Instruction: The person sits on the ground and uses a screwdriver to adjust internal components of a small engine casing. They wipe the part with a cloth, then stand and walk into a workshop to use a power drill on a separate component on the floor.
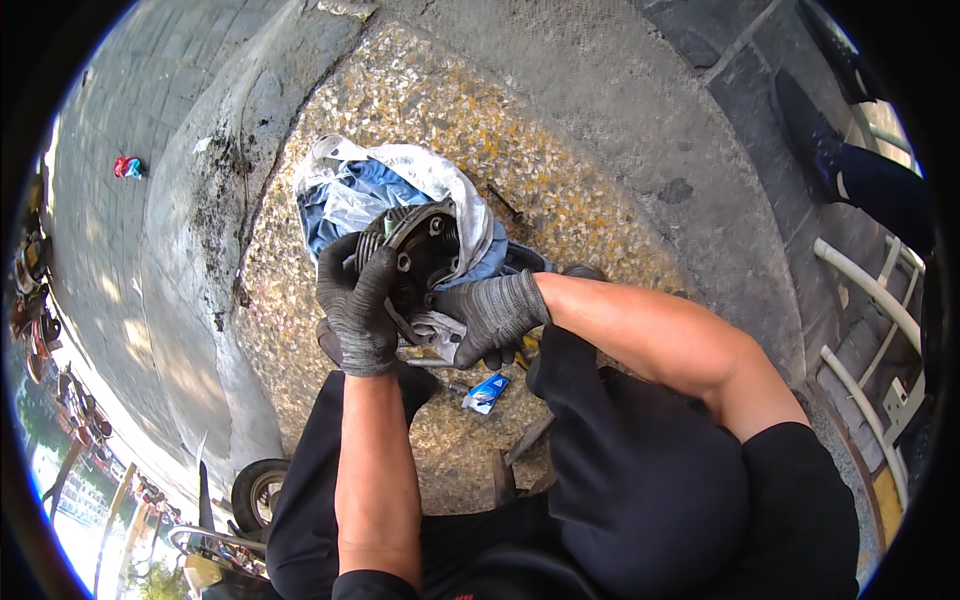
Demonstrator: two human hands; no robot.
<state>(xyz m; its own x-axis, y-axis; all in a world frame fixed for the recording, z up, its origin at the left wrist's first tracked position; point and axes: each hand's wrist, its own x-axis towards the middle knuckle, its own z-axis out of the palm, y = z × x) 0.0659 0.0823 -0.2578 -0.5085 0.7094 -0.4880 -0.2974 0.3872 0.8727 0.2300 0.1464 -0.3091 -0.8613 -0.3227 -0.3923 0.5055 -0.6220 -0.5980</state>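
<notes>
A dark, finned engine cylinder head with bolt holes is held in front of me, over a bundle of blue and white cloth on the speckled stone ground. My left hand, in a grey knit glove, is closed around its left, finned side, with the thumb over the near face. My right hand, gloved alike, is at the part's lower right edge. Its fingers close on a pale grey rag pressed against the underside. The right fingertips are partly hidden behind the rag and the part.
A small blue and white packet lies between my knees. A dark bolt-like piece lies right of the cloth bundle. At the right are a white metal frame and another person's leg. A wheel stands at lower left.
</notes>
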